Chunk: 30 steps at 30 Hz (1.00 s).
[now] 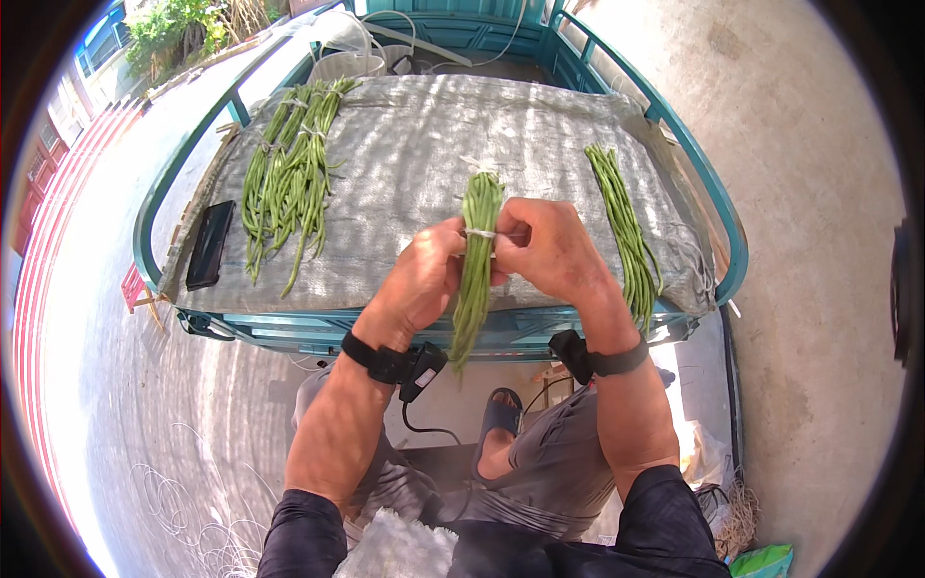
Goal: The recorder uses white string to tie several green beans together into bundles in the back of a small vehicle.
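Sleeve, 5 o'clock; your left fingers clamp bean bundle, right fingers pinch white tie; cinch snug, don't crush.

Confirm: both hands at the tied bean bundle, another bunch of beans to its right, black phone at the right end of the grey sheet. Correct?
Phone side is wrong: in the head view, the black phone lies at the left end of the grey sheet. Left hand and right hand are at the tied bean bundle, with another bunch of beans to its right.
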### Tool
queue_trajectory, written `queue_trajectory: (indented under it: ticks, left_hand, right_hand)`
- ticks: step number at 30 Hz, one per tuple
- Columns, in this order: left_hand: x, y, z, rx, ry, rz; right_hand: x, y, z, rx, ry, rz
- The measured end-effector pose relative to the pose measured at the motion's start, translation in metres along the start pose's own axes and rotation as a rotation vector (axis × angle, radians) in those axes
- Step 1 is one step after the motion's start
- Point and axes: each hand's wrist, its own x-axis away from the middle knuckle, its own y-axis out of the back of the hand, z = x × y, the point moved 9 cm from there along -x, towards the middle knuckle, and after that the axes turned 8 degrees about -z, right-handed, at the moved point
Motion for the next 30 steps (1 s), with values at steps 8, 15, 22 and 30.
queue_trajectory:
  ticks: [8, 15, 22, 30]
  left_hand:
    - [-0.001, 0.005, 0.004, -0.088, -0.045, 0.031]
    - [-0.009, 0.015, -0.005, -0.491, -0.277, -0.033]
    - [-0.006, 0.022, -0.023, -0.96, -0.398, -0.223]
    - [-0.004, 0.035, -0.022, -0.863, -0.492, -0.3]
  right_hand:
    - [0.001, 0.003, 0.0, -0.014, 0.022, -0.057]
    - [0.0, 0.007, -0.006, 0.054, 0.053, -0.08]
    - [0.001, -0.002, -0.01, 0.059, 0.05, -0.015]
    - [0.002, -0.003, -0.01, 0.094, 0.049, 0.029]
